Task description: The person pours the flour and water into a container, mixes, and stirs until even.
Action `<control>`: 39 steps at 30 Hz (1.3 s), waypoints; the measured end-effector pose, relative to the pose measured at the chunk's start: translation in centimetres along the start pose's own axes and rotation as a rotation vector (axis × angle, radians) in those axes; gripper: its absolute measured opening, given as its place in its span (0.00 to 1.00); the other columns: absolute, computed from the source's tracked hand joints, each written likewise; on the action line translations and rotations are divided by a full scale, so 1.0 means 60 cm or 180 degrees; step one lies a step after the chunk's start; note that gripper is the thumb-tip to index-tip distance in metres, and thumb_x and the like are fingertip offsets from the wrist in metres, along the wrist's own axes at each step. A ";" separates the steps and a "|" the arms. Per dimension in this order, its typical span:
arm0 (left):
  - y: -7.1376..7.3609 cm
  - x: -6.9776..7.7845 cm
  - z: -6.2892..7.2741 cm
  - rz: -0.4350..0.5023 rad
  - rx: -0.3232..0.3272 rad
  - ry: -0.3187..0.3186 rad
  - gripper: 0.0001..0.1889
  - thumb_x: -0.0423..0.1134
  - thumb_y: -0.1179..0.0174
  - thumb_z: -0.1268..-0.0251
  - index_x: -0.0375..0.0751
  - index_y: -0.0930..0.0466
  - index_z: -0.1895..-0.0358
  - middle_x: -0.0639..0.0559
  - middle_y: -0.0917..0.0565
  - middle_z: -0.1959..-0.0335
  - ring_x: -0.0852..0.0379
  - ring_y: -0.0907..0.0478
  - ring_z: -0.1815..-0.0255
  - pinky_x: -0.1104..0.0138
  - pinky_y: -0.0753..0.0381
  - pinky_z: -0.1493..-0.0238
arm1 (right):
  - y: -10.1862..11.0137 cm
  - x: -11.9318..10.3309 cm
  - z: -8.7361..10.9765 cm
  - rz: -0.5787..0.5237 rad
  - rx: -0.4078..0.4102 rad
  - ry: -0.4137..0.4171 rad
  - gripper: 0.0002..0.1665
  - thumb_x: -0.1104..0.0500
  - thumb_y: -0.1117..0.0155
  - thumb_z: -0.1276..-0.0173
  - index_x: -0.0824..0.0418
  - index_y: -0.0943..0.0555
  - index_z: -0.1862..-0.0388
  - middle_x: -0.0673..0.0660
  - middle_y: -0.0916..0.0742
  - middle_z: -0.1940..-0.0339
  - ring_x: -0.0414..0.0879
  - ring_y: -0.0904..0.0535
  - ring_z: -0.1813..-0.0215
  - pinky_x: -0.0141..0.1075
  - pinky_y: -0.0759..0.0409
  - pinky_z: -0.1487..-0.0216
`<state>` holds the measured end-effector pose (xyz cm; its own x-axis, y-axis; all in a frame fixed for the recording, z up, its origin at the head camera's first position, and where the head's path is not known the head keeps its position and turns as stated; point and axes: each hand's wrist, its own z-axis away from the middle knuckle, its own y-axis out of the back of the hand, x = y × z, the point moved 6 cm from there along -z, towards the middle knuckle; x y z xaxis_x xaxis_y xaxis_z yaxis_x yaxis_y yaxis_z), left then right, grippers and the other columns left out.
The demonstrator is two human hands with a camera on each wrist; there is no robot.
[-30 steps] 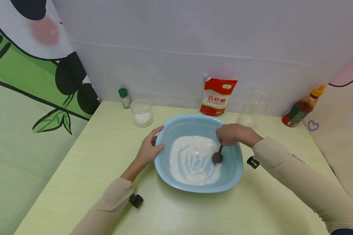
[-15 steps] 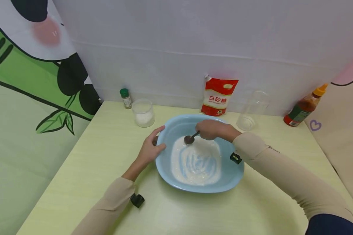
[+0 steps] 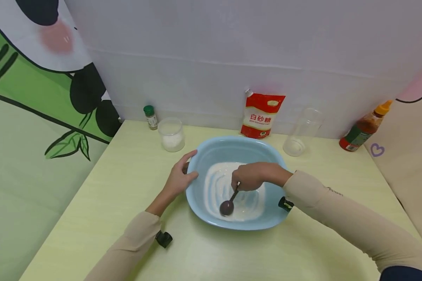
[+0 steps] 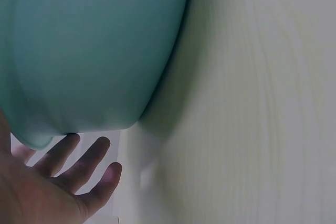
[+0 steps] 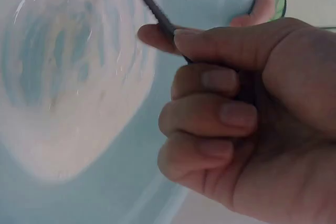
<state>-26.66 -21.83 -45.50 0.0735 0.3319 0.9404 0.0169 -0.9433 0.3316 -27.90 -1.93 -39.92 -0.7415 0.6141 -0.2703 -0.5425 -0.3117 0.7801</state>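
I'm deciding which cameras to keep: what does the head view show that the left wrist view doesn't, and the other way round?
Only the head view: the right hand holding a dark spoon, the white mixture, a red and white pouch, a sauce bottle, a green-capped jar, a glass with white contents and a tall clear container.

Only the left wrist view: a broad stretch of the blue basin's outer wall, with three fingertips of the left hand spread near it.

Both: that hand, the basin and the tabletop.
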 end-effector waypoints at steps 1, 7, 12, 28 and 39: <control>0.000 0.000 0.000 0.0007 0.0000 0.0002 0.38 0.26 0.45 0.44 0.44 0.37 0.25 0.26 0.22 0.39 0.34 0.19 0.44 0.53 0.14 0.54 | 0.001 0.009 0.007 0.0003 0.0003 -0.0097 0.11 0.64 0.40 0.29 0.56 0.12 0.56 0.51 0.12 0.60 0.43 0.23 0.62 0.34 0.19 0.57; -0.001 -0.005 -0.002 0.0055 0.0022 0.0036 0.38 0.26 0.45 0.44 0.45 0.36 0.25 0.26 0.22 0.38 0.34 0.20 0.43 0.53 0.14 0.53 | 0.024 0.081 0.046 -0.0030 0.0187 -0.0655 0.08 0.64 0.42 0.32 0.59 0.15 0.61 0.51 0.16 0.69 0.46 0.24 0.66 0.35 0.21 0.61; 0.000 -0.003 0.000 0.0060 0.0017 0.0065 0.38 0.26 0.45 0.44 0.46 0.36 0.25 0.26 0.22 0.38 0.34 0.20 0.43 0.53 0.14 0.53 | 0.048 0.120 0.049 -0.0199 0.0579 -0.0954 0.05 0.63 0.39 0.33 0.61 0.18 0.61 0.55 0.19 0.71 0.48 0.24 0.65 0.36 0.19 0.61; 0.004 0.001 0.002 0.0043 0.0044 0.0071 0.38 0.27 0.45 0.44 0.46 0.36 0.25 0.27 0.21 0.40 0.35 0.19 0.44 0.53 0.14 0.54 | 0.037 0.037 0.007 -0.0064 0.0469 -0.0271 0.12 0.62 0.38 0.31 0.58 0.12 0.53 0.55 0.11 0.55 0.48 0.21 0.59 0.39 0.17 0.51; 0.001 -0.001 0.002 0.0061 0.0022 0.0069 0.38 0.27 0.44 0.45 0.47 0.35 0.25 0.26 0.21 0.39 0.33 0.19 0.44 0.53 0.13 0.55 | 0.023 0.107 0.066 -0.0106 0.0365 -0.0756 0.06 0.62 0.38 0.31 0.59 0.15 0.58 0.52 0.15 0.66 0.47 0.23 0.63 0.39 0.17 0.56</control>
<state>-26.57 -21.89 -45.56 0.0523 0.3139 0.9480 0.0226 -0.9494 0.3132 -31.87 4.46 -38.35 -0.6033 0.7797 -0.1674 -0.5067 -0.2127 0.8355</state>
